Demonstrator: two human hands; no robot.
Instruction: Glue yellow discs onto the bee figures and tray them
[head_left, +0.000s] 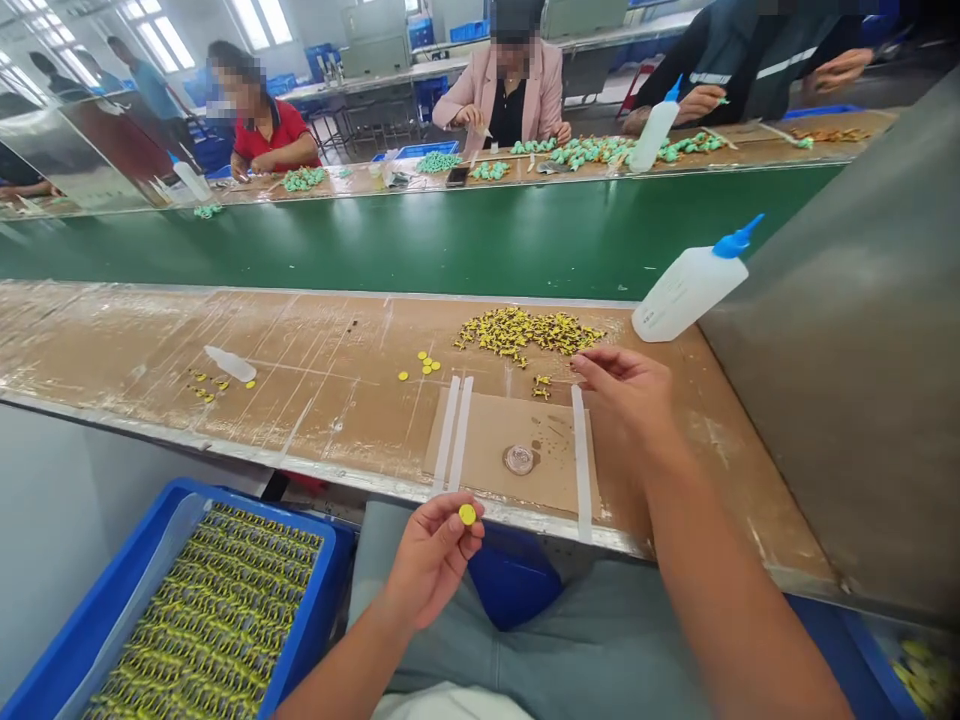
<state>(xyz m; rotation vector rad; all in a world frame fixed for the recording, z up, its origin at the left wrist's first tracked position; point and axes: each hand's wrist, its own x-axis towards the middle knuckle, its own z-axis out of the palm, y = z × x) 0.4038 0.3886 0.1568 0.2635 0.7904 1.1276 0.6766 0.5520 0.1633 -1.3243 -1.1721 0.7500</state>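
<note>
Low at the table's front edge, my left hand (431, 560) pinches a small round yellow disc (467, 514) between thumb and fingers. Over the right side of the table, my right hand (630, 390) has thumb and forefinger pressed together. A tiny dark spot shows at those fingertips, too small to name. Just left of them spreads a heap of small yellow-and-black pieces (517, 332), with a few loose pieces (541, 386) in front. Below lies a taped cardboard sheet (480, 440) bearing a small round clear dish (518, 459).
A white squeeze bottle (686, 295) with a blue tip leans by the metal panel (840, 350). Several yellow discs (426, 366) and a small white bottle (230, 363) lie leftward. A blue crate (176, 490) holds rows of yellow-black pieces. Co-workers sit beyond the green belt (390, 240).
</note>
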